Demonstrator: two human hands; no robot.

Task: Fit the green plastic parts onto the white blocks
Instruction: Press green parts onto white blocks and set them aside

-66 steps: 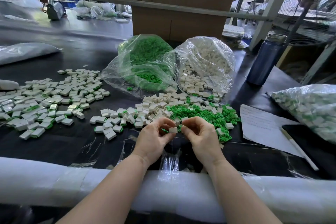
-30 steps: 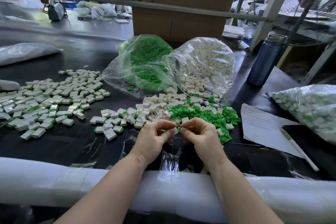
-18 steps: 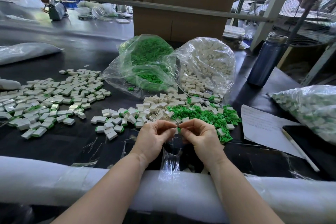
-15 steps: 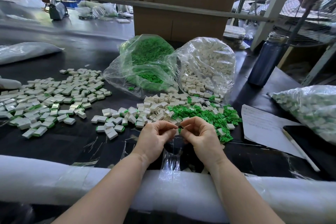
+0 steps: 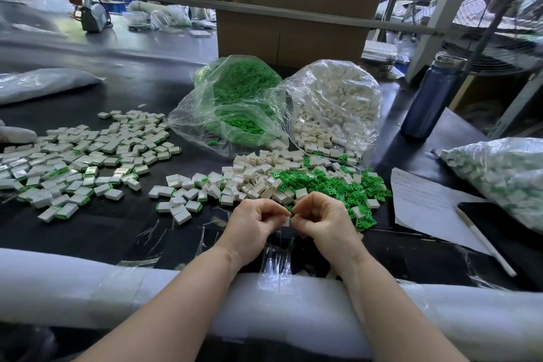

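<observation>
My left hand and my right hand meet fingertip to fingertip over the black table, pinching one small white block between them; most of it is hidden by the fingers, and any green part on it is hidden too. Just beyond lie loose green plastic parts and loose white blocks. Further left spreads a field of white blocks with green parts fitted.
A clear bag of green parts and a clear bag of white blocks lie open at the back. A dark bottle, a paper sheet with a pen, and a filled bag sit right. White foam padding lines the near edge.
Both hands stay in the same spot. The fingers have closed more tightly together, and the white block that showed between them is now mostly covered.
</observation>
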